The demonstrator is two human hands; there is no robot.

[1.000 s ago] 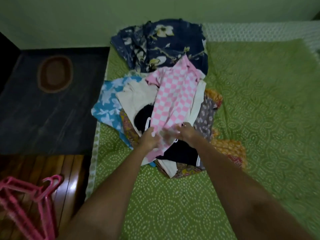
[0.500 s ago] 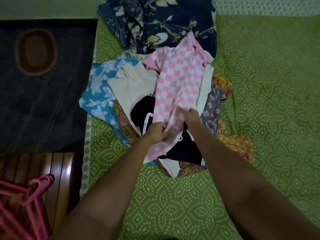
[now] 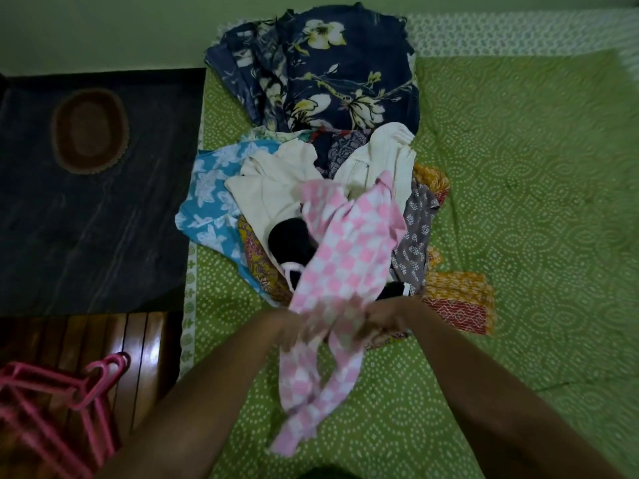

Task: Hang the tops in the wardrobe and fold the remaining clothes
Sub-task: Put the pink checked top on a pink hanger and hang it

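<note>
Both hands, the left hand (image 3: pixel 288 328) and the right hand (image 3: pixel 382 318), grip the pink checked top (image 3: pixel 345 264) with curled fingers, low in the middle of the frame, above the clothes pile (image 3: pixel 276 188) on the green bed (image 3: pixel 518 236).

Both hands, left hand (image 3: pixel 290 328) and right hand (image 3: pixel 378 319), grip the pink checked garment (image 3: pixel 345 257) at frame centre. Its far end drapes over the clothes pile (image 3: pixel 276 188) on the green bedspread (image 3: pixel 518 202). Pink hangers (image 3: pixel 62 392) lie lower left.
</note>
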